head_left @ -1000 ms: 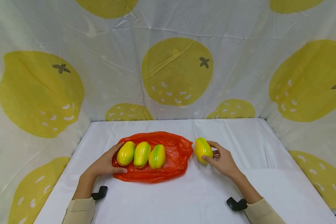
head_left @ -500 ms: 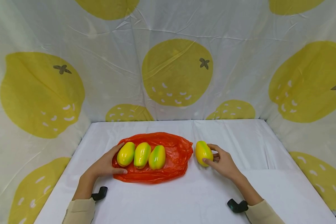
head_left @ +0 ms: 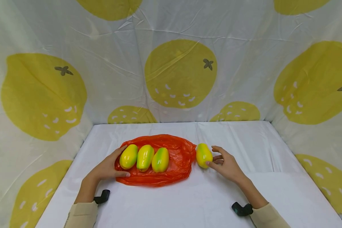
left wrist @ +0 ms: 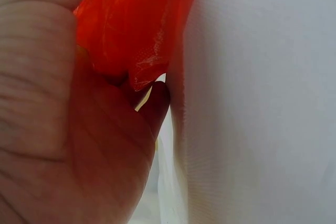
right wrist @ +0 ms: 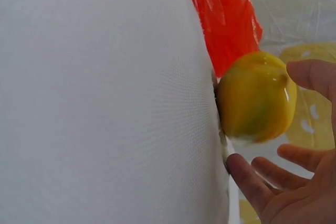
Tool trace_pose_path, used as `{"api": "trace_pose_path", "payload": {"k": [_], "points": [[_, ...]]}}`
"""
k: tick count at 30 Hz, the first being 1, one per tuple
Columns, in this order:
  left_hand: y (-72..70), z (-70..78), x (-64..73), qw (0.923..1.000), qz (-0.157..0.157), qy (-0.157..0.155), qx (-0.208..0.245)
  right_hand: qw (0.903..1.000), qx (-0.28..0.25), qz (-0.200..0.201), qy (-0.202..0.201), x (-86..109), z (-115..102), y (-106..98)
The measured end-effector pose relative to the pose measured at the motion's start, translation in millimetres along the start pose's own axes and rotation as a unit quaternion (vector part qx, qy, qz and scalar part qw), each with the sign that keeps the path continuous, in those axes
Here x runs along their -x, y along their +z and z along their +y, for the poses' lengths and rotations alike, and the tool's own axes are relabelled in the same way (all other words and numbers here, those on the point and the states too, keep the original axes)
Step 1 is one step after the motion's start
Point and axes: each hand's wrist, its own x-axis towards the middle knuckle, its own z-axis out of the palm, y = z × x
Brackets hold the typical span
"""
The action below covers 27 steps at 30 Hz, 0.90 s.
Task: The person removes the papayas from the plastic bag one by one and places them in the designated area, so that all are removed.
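Observation:
Three glossy yellow-green papayas, the middle one (head_left: pixel 144 158) among them, lie side by side on a crumpled red plastic bag (head_left: pixel 180 156). Round the bag's left end curves my left hand (head_left: pixel 108 166), thumb at the front and fingers behind. In the left wrist view the red film (left wrist: pixel 134 30) sits between thumb and fingers. A fourth papaya (head_left: pixel 203 155) lies just off the bag's right end on the white cloth. Beside it is my right hand (head_left: pixel 226 164), fingers spread. The right wrist view shows a gap between those fingers (right wrist: pixel 281 174) and the fruit.
White cloth (head_left: pixel 171 205) covers the table, which meets a lemon-print curtain (head_left: pixel 179 72) at the back and both sides. Each wrist carries a small black device, the left one (head_left: pixel 102 197) and the right one (head_left: pixel 242 209).
The fourth papaya has come down and shifted slightly left toward the bag. My right hand's fingers have loosened from it. My left hand and the three papayas have stayed put.

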Motion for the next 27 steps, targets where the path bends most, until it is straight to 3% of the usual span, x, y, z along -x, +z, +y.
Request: {"api": "trace_pose_path", "payload": {"k": [17,27], "points": [[-0.5,-1.4,-0.9,0.9999,-0.001,-0.008,-0.006,0.9999,-0.004,0.016,-0.002,-0.5,-0.6,-2.9],[-0.5,-4.2,0.5,1.0000,0.002,0.003,-0.006,0.9994,-0.008,0.032,-0.011,-3.6,-5.2,-7.2]]}}
